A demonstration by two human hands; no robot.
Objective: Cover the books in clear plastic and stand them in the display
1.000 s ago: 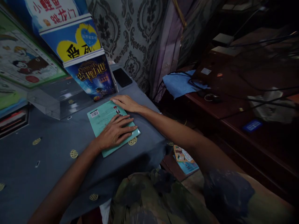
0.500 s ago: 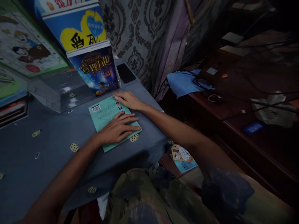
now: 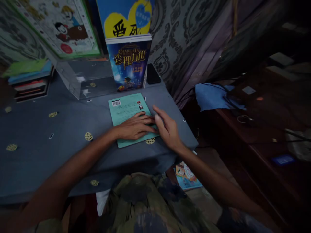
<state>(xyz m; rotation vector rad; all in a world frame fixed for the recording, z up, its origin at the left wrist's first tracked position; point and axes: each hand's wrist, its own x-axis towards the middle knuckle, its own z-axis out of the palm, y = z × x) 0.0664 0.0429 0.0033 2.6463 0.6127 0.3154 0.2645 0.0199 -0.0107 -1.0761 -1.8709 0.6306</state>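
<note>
A thin teal book (image 3: 125, 111) lies on the cloth-covered table, with a barcode at its upper left corner. My left hand (image 3: 137, 125) rests flat across its lower right part, fingers spread toward the right edge. Beside that edge is my right hand (image 3: 167, 126), held on its side with the fingers extended and nothing in it. Its thumb is close to my left fingertips; whether they touch I cannot tell. Just behind the teal book stands a dark blue book (image 3: 128, 66) in a clear rack.
A blue and yellow book (image 3: 125, 19) stands behind the dark blue one, near a black phone (image 3: 153, 73). The clear plastic rack (image 3: 70, 77) extends left toward a book stack (image 3: 31, 82). Right of the table are a dark red cabinet (image 3: 243, 139), cables and a blue cloth (image 3: 211, 97).
My right hand has come off the top right corner of the teal book and moved down to its right edge. My left hand stays on the book. The view has shifted left.
</note>
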